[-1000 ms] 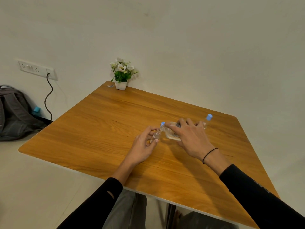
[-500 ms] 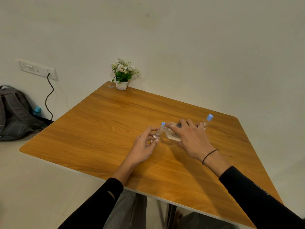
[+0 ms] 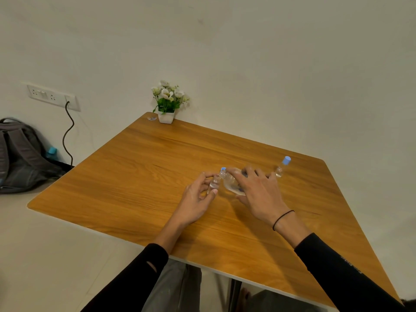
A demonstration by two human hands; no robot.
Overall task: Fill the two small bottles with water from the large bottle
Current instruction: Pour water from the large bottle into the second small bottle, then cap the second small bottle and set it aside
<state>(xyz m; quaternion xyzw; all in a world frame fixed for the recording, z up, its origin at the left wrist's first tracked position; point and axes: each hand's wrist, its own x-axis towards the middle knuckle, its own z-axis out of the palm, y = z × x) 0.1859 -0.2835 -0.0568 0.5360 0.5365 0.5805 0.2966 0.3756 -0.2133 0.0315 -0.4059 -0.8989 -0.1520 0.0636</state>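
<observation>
My right hand (image 3: 258, 192) grips the large clear bottle (image 3: 231, 183), tilted to the left so its blue-ringed mouth (image 3: 222, 170) sits over the open neck of a small clear bottle (image 3: 213, 185). My left hand (image 3: 198, 199) holds that small bottle upright on the wooden table (image 3: 135, 181). The second small bottle (image 3: 282, 167), with a blue cap on, stands upright to the right of my right hand, apart from it. My right hand hides most of the large bottle's body.
A white pot of white flowers (image 3: 167, 102) stands at the table's far corner, a small object (image 3: 152, 118) beside it. A grey backpack (image 3: 20, 154) lies on the floor at the left, below a wall socket (image 3: 51, 96) with a black cable.
Both hands and the bottles stay in nearly the same place. The large bottle remains tilted over the small one.
</observation>
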